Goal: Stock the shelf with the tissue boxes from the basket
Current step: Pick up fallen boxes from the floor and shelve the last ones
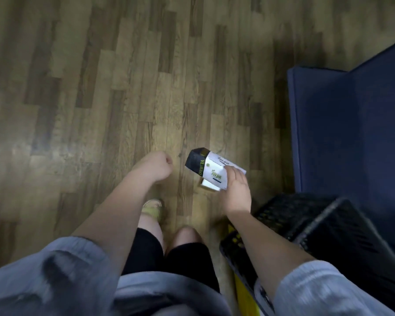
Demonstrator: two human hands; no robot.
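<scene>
A white and black tissue box (211, 168) sits tilted in mid-air at centre right of the frame, above the wooden floor (100, 87), gripped at its near end by the right hand (236, 190). The left hand (159, 165), just left of it, is curled into a fist and holds nothing. A black basket (306, 224) stands at lower right, beside a dark blue upholstered seat (351, 122).

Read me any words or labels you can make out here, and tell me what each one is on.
Tissue box held in the right hand: green lettering on its white face, upside down and too blurred to read.
Same box, dark end: yellowish lettering, blurred, unreadable.
Same box, top face: a handwritten-looking scrawl, unreadable.
No other text shows.
</scene>
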